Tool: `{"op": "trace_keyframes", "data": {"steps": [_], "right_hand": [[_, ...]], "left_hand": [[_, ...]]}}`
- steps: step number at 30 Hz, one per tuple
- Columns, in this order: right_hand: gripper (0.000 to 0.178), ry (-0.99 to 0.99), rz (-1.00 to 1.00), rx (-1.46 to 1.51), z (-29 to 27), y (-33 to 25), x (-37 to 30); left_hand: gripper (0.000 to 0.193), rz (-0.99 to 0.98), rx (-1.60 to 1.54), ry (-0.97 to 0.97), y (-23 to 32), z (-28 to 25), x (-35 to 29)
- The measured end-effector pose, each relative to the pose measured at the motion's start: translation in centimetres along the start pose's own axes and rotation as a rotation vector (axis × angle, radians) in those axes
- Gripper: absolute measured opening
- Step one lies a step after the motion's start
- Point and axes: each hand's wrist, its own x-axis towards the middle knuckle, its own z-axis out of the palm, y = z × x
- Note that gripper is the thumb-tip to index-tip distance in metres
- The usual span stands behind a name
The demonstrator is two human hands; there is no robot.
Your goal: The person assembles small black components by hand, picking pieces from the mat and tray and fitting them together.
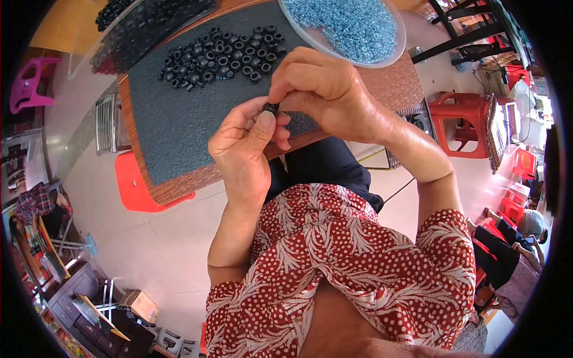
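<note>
- Far over on the left I see a pink stool on the pale floor.
- Closer in, a red stool sits partly under the near left corner of the wooden table.
- A see-through container with dark pieces in it stands along the table's far left side.
- A grey mat covers much of the tabletop, and on it lies a loose heap of black ring-like pieces, many showing their holes.
- The left hand is in front of that heap, thumb and fingers pinching a small black piece above the mat's near edge.
- The right hand meets it there, fingers bent and tips brought together at the piece; I can't tell whether they grip it or only touch it.
- Beyond the right hand, a round clear tray holds tiny bluish pieces.
- Right of the table stands another red stool.
- Farther right, a person is seated.
</note>
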Motion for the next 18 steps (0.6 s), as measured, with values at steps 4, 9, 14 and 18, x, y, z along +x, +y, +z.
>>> {"op": "trace_keyframes", "data": {"steps": [4,9,14,18], "right_hand": [[0.012,-0.034,-0.026,-0.032,-0.3,-0.2,0.19],[0.014,-0.084,-0.137,-0.196,-0.22,-0.02,0.45],[0.013,-0.054,-0.001,-0.037,-0.1,0.04,0.12],[0.01,-0.047,0.084,0.074,-0.26,0.15,-0.03]], "left_hand": [[0.019,-0.024,-0.006,-0.004,-0.07,-0.13,-0.03],[0.019,-0.035,0.045,0.016,-0.18,0.14,-0.12],[0.019,-0.027,0.031,0.019,-0.44,-0.05,-0.22],[0.023,-0.009,0.071,0.004,-0.21,0.05,-0.08]]}}
